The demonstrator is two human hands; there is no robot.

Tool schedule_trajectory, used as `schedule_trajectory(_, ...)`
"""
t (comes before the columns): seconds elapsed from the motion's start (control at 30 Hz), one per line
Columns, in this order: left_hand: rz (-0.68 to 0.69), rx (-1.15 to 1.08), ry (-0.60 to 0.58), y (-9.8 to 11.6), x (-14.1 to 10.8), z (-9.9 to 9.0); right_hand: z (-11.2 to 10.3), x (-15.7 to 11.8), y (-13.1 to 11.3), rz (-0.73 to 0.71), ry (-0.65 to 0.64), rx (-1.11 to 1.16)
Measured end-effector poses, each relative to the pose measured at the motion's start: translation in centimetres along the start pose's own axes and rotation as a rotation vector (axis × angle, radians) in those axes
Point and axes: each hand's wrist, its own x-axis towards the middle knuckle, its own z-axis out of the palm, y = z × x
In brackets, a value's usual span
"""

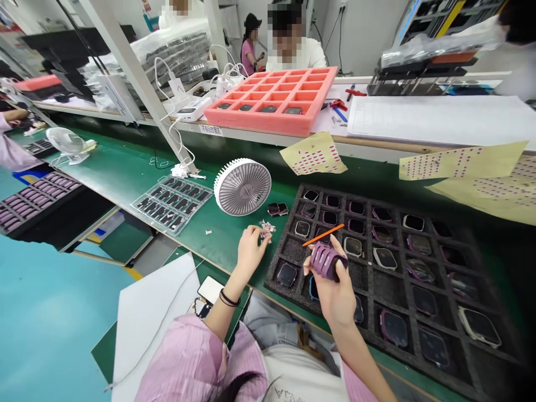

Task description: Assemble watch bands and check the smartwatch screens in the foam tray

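Note:
My left hand (251, 248) reaches down to a small pile of pale pink-white pieces (268, 228) on the green bench, its fingertips drawn together at the pile's edge. Whatever lies between those fingertips is too small to make out. In my right hand (337, 296) is a stack of purple watch cases (323, 260), with fingers and thumb wrapped round it. A thin orange stick (324, 234) juts out from the same hand. Beneath and beyond it lies a black foam tray (288, 248) with watch cases and screens in its compartments.
A round white fan (243, 187) stands behind my left hand, two small dark watch parts (277, 209) beside it. Left of it lies a clear tray (172, 204) of black parts. The shelf above carries a pink foam tray (259, 120); yellow dotted sheets (314, 155) hang below.

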Motion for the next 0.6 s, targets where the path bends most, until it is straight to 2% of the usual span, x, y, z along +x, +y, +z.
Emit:
schedule_trajectory(0.07,0.002,0.181,-0.04,-1.0,0.3,0.5,-0.1,0.1,-0.2,0.014,0.003,-0.003)
schedule_trajectory(0.13,-0.003,0.246,-0.069,-1.4,0.2,1.2,-0.2,0.2,-0.3,0.026,0.006,0.007)
schedule_trajectory(0.23,-0.039,0.233,-0.088,-1.5,0.2,1.7,-0.2,0.2,-0.3,0.034,0.019,0.027)
schedule_trajectory(0.3,-0.071,0.173,-0.095,-1.2,0.4,1.4,-0.2,0.2,-0.4,0.035,0.029,0.04)
schedule_trajectory(0.43,-0.056,-0.196,-0.109,1.1,0.3,-0.1,-0.1,0.3,-0.3,0.012,0.045,0.04)
schedule_trajectory(0.5,-0.042,-0.467,-0.128,3.4,-0.3,-0.5,0.1,0.2,-0.1,-0.006,0.051,0.042)
schedule_trajectory(0.6,-0.1,-0.783,-0.127,7.2,-1.5,-0.2,0.3,0.1,0.4,-0.04,0.086,0.033)
